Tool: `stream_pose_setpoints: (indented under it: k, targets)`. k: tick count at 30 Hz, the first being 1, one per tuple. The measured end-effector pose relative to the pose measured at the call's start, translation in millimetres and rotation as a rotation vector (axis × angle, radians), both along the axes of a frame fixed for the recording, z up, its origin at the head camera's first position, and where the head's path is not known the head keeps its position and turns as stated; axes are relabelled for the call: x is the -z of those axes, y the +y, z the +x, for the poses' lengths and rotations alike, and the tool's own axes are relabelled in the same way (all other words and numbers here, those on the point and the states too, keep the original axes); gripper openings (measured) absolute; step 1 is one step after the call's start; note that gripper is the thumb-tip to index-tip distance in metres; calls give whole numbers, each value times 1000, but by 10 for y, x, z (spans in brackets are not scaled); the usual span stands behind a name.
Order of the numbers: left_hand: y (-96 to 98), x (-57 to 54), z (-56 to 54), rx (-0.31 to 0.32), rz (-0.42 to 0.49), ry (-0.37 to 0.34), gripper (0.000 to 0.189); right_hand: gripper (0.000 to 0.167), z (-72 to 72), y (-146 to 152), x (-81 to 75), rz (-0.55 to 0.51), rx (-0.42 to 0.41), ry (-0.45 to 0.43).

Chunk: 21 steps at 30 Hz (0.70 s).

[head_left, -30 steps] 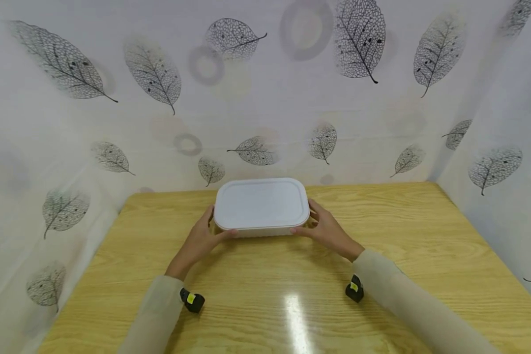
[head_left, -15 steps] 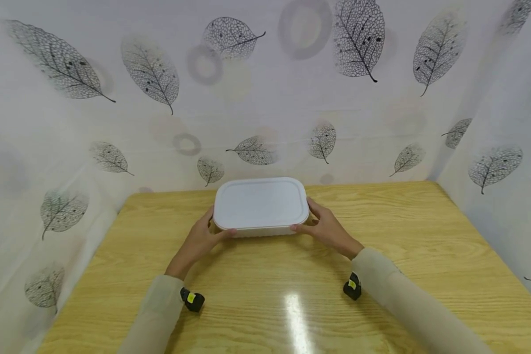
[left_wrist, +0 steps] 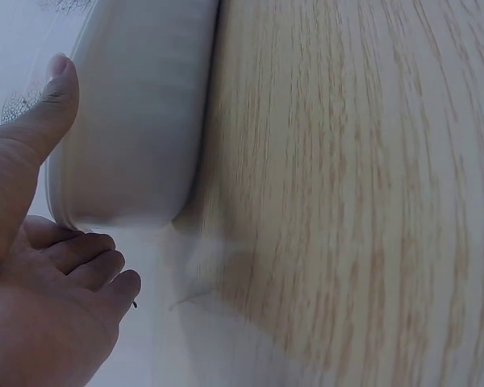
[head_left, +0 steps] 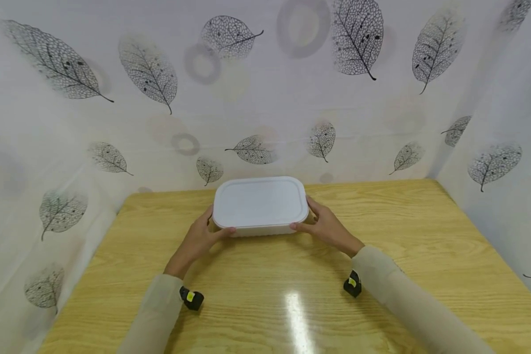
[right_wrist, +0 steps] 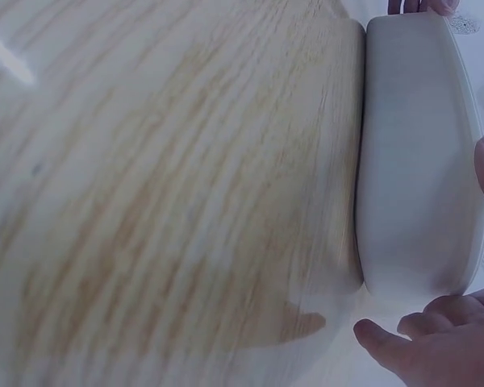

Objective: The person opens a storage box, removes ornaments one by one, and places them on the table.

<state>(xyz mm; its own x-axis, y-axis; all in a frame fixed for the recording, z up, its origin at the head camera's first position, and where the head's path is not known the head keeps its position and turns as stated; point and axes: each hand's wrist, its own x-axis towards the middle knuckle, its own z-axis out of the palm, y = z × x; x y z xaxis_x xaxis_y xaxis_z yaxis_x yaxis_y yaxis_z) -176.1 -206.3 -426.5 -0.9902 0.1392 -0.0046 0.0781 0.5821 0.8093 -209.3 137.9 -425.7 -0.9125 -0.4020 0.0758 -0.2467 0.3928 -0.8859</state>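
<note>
A white rectangular lidded container (head_left: 260, 202) with rounded corners sits on the wooden table near its far edge. Its flat lid is on. At the left end, my left hand (head_left: 198, 239) holds it, thumb along the near side and fingers at the end. The opposite end is held likewise by my right hand (head_left: 331, 231). In the left wrist view, the container's side wall (left_wrist: 141, 121) meets the tabletop, and the left thumb (left_wrist: 52, 109) lies by the lid's rim. The right wrist view has the right fingers (right_wrist: 436, 330) at the container's end. What is inside is hidden.
The wood-grain table (head_left: 248, 295) reaches toward me, with a bright light reflection on it. A pale curtain (head_left: 265, 98) printed with leaves hangs behind the table and along both sides. A small black camera (head_left: 191, 298) is worn on each wrist.
</note>
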Motion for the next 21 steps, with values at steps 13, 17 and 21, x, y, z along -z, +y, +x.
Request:
stream_pose_setpoints:
  k: [13, 17, 21]
  targets:
    - [-9, -97, 0, 8, -16, 37, 105, 103, 7, 9, -71, 113, 18, 64]
    - [-12, -123, 1, 3, -30, 51, 105, 104, 9, 23, -128, 127, 19, 89]
    - [-7, -161, 23, 3, -42, 66, 105, 105, 26, 41, -180, 150, 28, 85]
